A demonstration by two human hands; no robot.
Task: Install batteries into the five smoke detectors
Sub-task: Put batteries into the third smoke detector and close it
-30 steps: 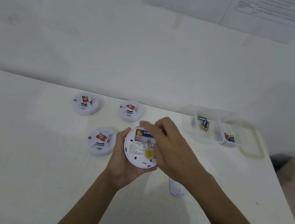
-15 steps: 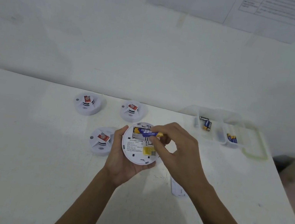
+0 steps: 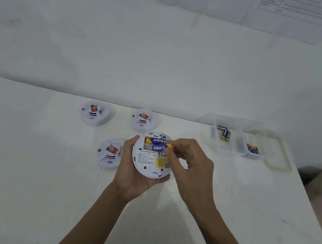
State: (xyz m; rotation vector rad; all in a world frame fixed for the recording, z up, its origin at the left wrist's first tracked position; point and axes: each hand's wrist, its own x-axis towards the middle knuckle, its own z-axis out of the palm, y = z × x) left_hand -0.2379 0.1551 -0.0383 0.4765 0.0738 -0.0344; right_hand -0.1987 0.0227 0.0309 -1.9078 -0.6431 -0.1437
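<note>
My left hand cups a white smoke detector, back side up, above the table. Its battery bay is uncovered and one blue-and-yellow battery lies in the upper slot. My right hand pinches a second battery by its right end, and that battery sits tilted over the lower slot. Three more detectors rest face up on the table: back left, back middle and just left of my left hand.
A clear plastic box with loose batteries in two compartments stands at the back right, its green-rimmed lid beside it. The white table ends at a wall behind and at an edge on the right.
My right hand came off the detector's back and now pinches a second battery, bringing it down over the lower slot. The detector has risen slightly in my left hand.
</note>
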